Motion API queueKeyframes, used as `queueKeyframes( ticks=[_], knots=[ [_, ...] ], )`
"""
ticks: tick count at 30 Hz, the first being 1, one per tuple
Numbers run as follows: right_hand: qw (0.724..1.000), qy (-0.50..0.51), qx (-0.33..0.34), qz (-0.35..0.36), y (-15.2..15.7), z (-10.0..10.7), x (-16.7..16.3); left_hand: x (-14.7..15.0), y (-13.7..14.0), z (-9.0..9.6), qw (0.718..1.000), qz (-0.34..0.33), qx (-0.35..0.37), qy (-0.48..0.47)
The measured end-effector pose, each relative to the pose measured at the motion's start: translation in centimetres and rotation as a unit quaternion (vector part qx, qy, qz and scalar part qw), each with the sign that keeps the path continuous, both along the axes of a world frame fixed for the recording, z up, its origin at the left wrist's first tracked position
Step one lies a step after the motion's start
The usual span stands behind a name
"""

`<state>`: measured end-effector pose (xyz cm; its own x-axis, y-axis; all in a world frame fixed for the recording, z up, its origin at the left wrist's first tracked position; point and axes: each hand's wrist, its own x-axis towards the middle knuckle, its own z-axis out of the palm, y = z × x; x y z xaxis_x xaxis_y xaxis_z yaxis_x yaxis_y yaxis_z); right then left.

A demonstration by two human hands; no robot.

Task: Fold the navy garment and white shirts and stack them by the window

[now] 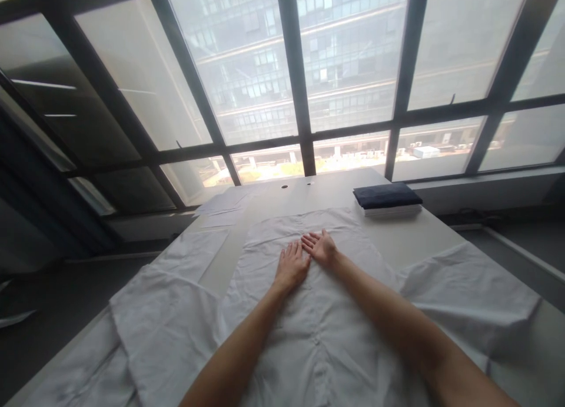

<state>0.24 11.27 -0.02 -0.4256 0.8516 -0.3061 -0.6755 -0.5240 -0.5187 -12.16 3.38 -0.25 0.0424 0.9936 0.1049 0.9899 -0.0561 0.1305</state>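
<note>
A white long-sleeved shirt point(326, 313) lies spread out on the white table, its buttoned front facing up and its hem toward the window. One sleeve point(163, 318) stretches out to the left and the other sleeve point(472, 289) to the right. My left hand point(292, 267) rests palm down on the cloth near the hem, fingers extended. Right beside it, my right hand point(322, 248) is turned partly palm up, its fingers straight and pointing at the left hand's fingertips. Neither hand grips anything. Light creases run over the fabric around them.
A folded stack of dark blue and white cloth point(388, 196) sits on the table's right side. Thin white sheets point(223, 205) lie at the far left edge. Beyond the table point(329, 189) stands a wall of windows; a dark curtain point(39, 189) hangs left.
</note>
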Motion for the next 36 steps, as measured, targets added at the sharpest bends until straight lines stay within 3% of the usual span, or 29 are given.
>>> queueKeyframes(
  ticks=[4,9,13,16,20,22,24,28,32,36],
  knots=[
    [1.000,0.004,-0.016,-0.011,3.1,-0.3,4.7,-0.6,0.0,-0.7,1.000,-0.004,0.009,0.017],
    [0.985,-0.032,-0.012,-0.172,7.5,1.0,11.4,-0.6,0.1,-1.1,1.000,-0.003,0.020,0.019],
    [0.969,-0.049,0.010,-0.241,8.1,1.8,11.4,-0.6,0.1,-1.4,1.000,-0.004,0.025,0.016],
    [0.980,-0.038,0.036,-0.195,5.8,1.7,7.7,-0.6,0.1,-1.3,1.000,-0.003,0.025,0.015],
    [0.997,-0.003,0.054,-0.054,1.0,0.2,2.0,-0.4,0.1,-0.9,1.000,-0.003,0.017,0.015],
    [0.998,0.015,0.049,0.022,-0.6,-0.6,0.9,-0.3,0.0,-0.7,1.000,-0.002,0.010,0.015],
    [0.999,0.008,0.030,0.038,-0.8,-1.1,1.6,-0.2,0.0,-0.6,1.000,-0.002,0.008,0.017],
    [0.998,-0.036,0.010,-0.060,2.0,-0.8,7.7,-0.2,0.0,-0.5,1.000,0.000,0.001,0.020],
    [0.977,-0.078,0.006,-0.200,5.0,0.2,14.8,-0.2,0.2,-0.5,1.000,0.002,-0.002,0.020],
    [0.959,-0.107,0.019,-0.262,5.2,0.8,16.3,-0.3,0.2,-0.6,1.000,0.004,-0.001,0.019]
  ],
)
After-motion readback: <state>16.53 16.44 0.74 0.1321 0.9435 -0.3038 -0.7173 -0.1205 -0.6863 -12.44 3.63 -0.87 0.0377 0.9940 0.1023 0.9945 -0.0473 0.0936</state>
